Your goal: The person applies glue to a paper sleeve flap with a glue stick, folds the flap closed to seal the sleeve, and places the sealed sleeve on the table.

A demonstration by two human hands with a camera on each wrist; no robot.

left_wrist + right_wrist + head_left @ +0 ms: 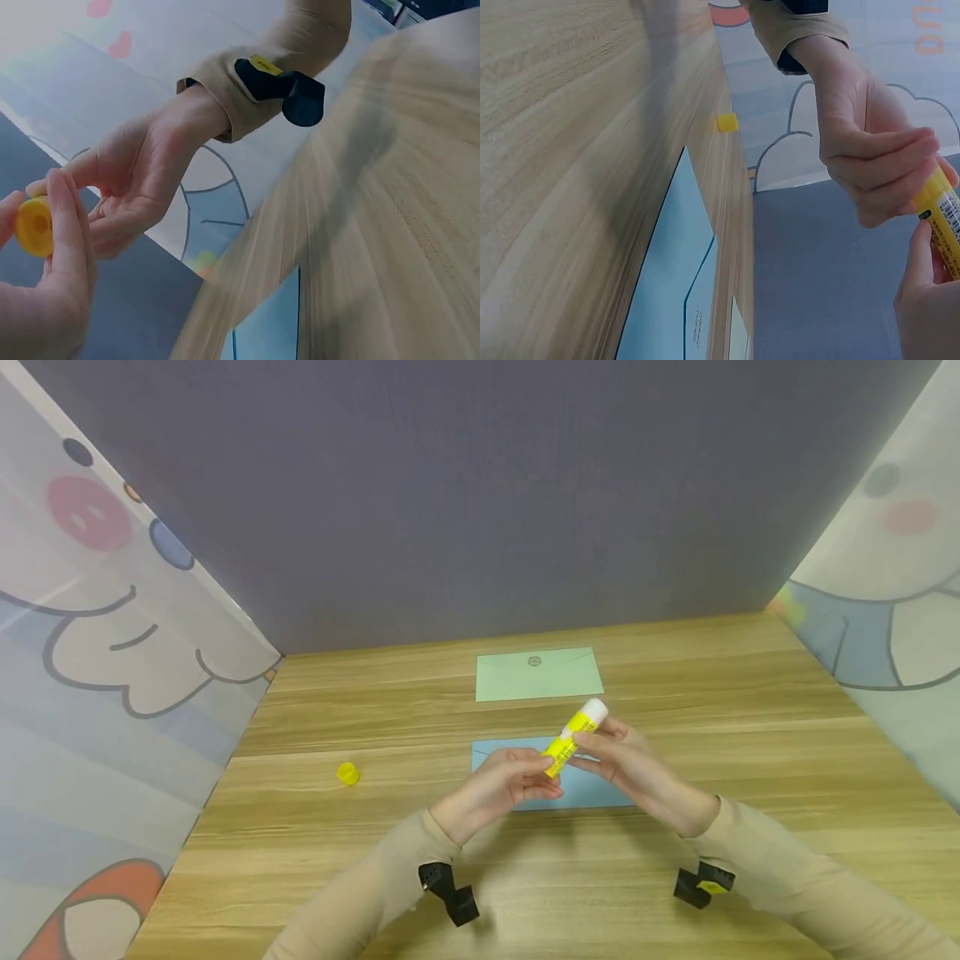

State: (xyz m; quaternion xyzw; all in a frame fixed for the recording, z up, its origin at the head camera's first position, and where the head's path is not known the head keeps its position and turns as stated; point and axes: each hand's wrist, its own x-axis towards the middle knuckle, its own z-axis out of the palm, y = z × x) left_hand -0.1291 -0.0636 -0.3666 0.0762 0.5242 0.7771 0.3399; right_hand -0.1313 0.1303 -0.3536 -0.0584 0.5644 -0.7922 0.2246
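A yellow glue stick [572,737] with a white upper end is held tilted between both hands, above the blue envelope [592,792]. My left hand [501,785] pinches its lower yellow end between thumb and fingers. Around the barrel, nearer the white end, the fingers of my right hand [637,770] grip it. The left wrist view shows the round yellow base [34,226] of the stick between the left fingers. In the right wrist view, printed text and a barcode show on the barrel [946,217].
A yellow cap [348,773] lies on the wooden table [300,843] to the left. Behind the blue envelope lies a pale green envelope [538,677] with a round seal. A dark panel [510,510] rises at the back, with cartoon-printed walls on both sides.
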